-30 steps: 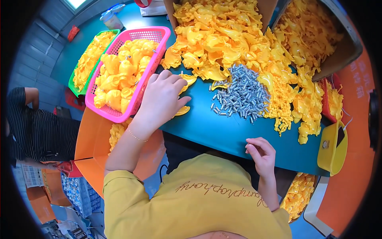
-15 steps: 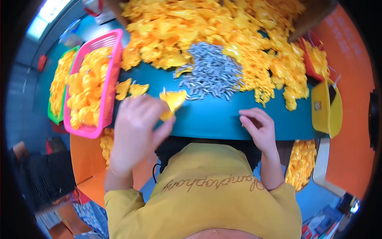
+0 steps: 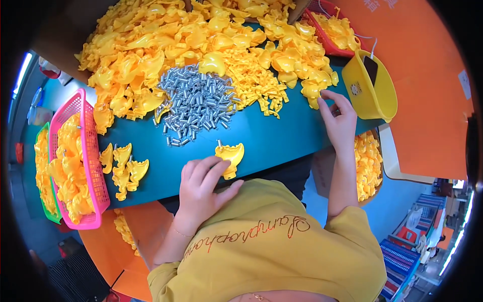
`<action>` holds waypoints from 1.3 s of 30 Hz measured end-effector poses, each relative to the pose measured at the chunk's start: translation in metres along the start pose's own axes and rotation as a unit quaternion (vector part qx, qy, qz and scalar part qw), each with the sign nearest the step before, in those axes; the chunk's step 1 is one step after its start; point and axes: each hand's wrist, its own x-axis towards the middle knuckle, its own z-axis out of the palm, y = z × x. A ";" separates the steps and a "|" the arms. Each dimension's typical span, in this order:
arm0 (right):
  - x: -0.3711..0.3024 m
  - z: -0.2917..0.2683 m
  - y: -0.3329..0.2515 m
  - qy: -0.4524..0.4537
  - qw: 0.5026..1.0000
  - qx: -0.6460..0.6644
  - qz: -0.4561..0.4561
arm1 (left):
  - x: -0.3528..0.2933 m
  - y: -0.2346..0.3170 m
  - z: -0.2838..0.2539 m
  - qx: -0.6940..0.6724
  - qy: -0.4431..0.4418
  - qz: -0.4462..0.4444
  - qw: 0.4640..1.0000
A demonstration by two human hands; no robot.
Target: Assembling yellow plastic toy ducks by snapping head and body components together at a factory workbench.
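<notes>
My left hand point(image 3: 204, 183) is over the near part of the table, fingertips on a thin, curved, yellow plastic piece point(image 3: 233, 152) with a short metal cylinder at its upper left corner. The thumb is near the piece's lower end. My right hand point(image 3: 342, 121) reaches out at the right, thumb and index finger slightly apart, their tips beside the edge of a pile of yellow plastic pieces point(image 3: 314, 85). Nothing shows between them. Beyond my left hand lies a heap of small silvery metal cylinders point(image 3: 196, 103). Several similar pieces point(image 3: 137, 172) lie left of that hand.
Large yellow shells point(image 3: 166, 35) cover the far side of the green table point(image 3: 271, 141). Smaller yellow parts point(image 3: 256, 78) lie beside the metal heap. A pink basket point(image 3: 98, 171) and a green basket stand left. A yellow bin point(image 3: 362, 90) and red basket point(image 3: 324, 38) stand right.
The view has swung, so the table appears shifted left and tilted. My left hand has brought the yellow piece rightward past the metal heap. My right hand has moved out toward the right-hand pile.
</notes>
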 end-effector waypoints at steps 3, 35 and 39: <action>-0.001 0.012 -0.019 -0.067 0.996 0.027 -0.047 | -0.001 -0.007 -0.006 -0.065 -0.022 -0.054 0.996; -0.030 0.029 -0.028 -0.179 0.919 0.342 0.076 | 0.013 -0.009 -0.002 -0.058 -0.055 -0.106 0.991; -0.054 0.025 -0.029 -0.301 0.938 0.143 0.095 | 0.014 -0.010 -0.001 -0.065 -0.046 -0.103 0.991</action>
